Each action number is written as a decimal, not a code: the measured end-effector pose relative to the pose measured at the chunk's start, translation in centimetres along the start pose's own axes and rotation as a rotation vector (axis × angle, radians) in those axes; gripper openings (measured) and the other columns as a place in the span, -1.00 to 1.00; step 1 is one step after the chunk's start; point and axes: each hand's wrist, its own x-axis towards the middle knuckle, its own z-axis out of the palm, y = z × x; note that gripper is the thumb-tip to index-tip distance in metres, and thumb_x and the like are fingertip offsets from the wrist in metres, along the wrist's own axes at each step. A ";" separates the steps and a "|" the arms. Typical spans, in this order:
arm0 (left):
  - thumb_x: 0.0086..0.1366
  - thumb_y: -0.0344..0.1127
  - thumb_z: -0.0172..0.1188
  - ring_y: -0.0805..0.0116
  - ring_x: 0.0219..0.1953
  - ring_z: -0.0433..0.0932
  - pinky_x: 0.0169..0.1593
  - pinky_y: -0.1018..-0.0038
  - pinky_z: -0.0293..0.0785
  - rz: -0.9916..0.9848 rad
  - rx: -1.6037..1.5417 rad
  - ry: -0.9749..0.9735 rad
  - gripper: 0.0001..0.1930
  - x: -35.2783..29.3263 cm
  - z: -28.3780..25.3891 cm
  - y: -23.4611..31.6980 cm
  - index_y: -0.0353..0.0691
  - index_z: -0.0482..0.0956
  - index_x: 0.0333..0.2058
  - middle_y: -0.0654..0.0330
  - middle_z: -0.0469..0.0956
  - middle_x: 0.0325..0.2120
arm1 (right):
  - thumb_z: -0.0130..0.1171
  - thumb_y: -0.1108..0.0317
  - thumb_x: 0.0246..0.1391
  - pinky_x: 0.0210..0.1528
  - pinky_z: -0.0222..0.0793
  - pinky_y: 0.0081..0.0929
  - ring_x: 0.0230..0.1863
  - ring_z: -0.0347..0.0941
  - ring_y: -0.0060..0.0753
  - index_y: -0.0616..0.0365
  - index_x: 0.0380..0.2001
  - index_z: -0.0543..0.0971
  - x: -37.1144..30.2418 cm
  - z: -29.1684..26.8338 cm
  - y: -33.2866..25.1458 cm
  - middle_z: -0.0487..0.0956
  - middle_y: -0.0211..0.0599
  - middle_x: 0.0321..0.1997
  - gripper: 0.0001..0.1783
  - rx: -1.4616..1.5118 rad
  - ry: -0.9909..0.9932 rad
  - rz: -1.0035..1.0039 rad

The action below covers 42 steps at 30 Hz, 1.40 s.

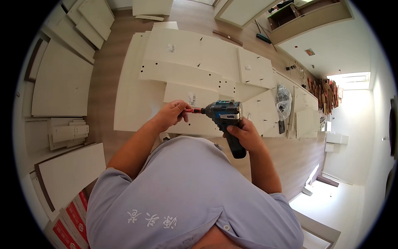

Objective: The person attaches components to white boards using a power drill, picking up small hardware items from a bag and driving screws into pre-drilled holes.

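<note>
A teal and black cordless drill point(225, 114) is held by its handle in my right hand point(247, 135), its chuck facing left. The fingers of my left hand point(172, 115) close round the red driver bit point(193, 111) at the drill's front. Bit and drill are in line, above the stacked white panels. Just beyond my hands lies a white panel with a label point(192, 98). Other white panels point(215, 56) with dark holes and a few upright pegs lie farther back.
A clear plastic bag point(283, 101) lies on the panels at right, with a small black object point(282, 127) beside it. More white boards point(62, 81) lean at left, above red and white cartons point(70, 224). An open cabinet point(309, 20) stands at the back right.
</note>
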 end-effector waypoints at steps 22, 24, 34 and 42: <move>0.24 0.43 0.30 -0.08 0.17 0.63 0.23 0.17 0.51 -0.127 0.910 0.703 -0.05 5.1 -7.6 -0.1 -0.48 0.49 0.17 -0.24 0.62 0.10 | 0.27 0.31 0.29 -0.03 0.54 -0.28 -0.14 0.63 -0.27 0.21 0.08 0.55 7.0 3.6 -1.0 0.70 -0.22 -0.18 -0.65 -0.541 0.060 0.010; 0.25 0.43 0.29 -0.09 0.20 0.61 0.25 0.16 0.50 -0.191 0.769 0.592 -0.04 5.3 -8.0 -0.2 -0.47 0.46 0.20 -0.26 0.61 0.13 | 0.30 0.22 0.25 -0.01 0.53 -0.11 -0.12 0.64 0.07 0.22 0.06 0.53 7.9 4.4 -1.7 0.70 -0.04 -0.17 -0.59 -0.793 0.037 -0.071; 0.34 0.42 0.18 -0.11 0.24 0.59 0.26 0.13 0.50 -0.199 0.759 0.629 -0.06 6.0 -7.6 -1.3 -0.47 0.42 0.23 -0.28 0.59 0.15 | 0.24 0.16 0.28 0.05 0.53 0.03 0.00 0.61 0.24 0.26 0.01 0.46 11.1 9.2 -9.1 0.70 0.09 -0.10 -0.58 -1.421 -0.231 -0.085; 0.38 0.42 0.13 -0.12 0.23 0.60 0.24 0.12 0.52 -0.231 0.820 0.619 -0.07 6.3 -7.2 -1.2 -0.47 0.38 0.25 -0.27 0.59 0.15 | 0.23 0.15 0.30 0.11 0.49 0.02 0.06 0.59 0.23 0.26 0.05 0.44 11.0 9.3 -8.9 0.69 0.08 -0.04 -0.55 -1.450 -0.253 -0.088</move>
